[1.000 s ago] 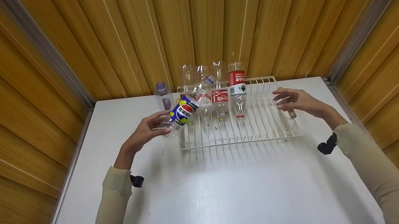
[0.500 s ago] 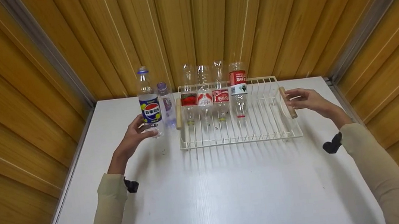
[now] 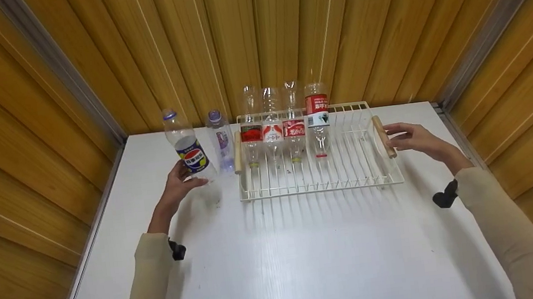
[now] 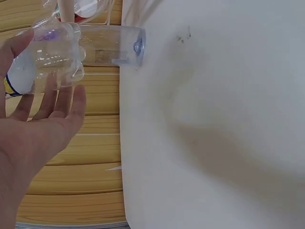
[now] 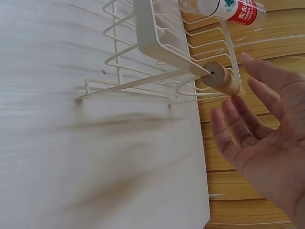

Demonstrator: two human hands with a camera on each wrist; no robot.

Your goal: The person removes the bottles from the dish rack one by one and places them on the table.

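Observation:
My left hand [image 3: 173, 192] grips a clear plastic soda bottle [image 3: 193, 157] near its base, thumb and fingers round the lower part. The bottle has a blue and yellow label and its neck leans up and left. In the left wrist view the ribbed bottle base [image 4: 59, 52] shows between thumb and fingers. My right hand [image 3: 418, 142] is at the wooden handle [image 3: 384, 137] of a white wire rack [image 3: 321, 191]; its loosely bent fingertips are right at the handle. In the right wrist view the handle's round end [image 5: 214, 75] faces the palm.
Several empty bottles stand neck down in the rack's left half, among them a red-and-white labelled bottle [image 3: 317, 111]. A purple-topped bottle [image 3: 222, 144] stands upright on the white table [image 3: 280, 268], left of the rack. Wooden panels [image 3: 278, 33] rise behind.
My left hand has carried the soda bottle from over the rack's left end leftward past the purple-topped bottle, where it now tilts left. My right hand has shifted slightly right at the handle.

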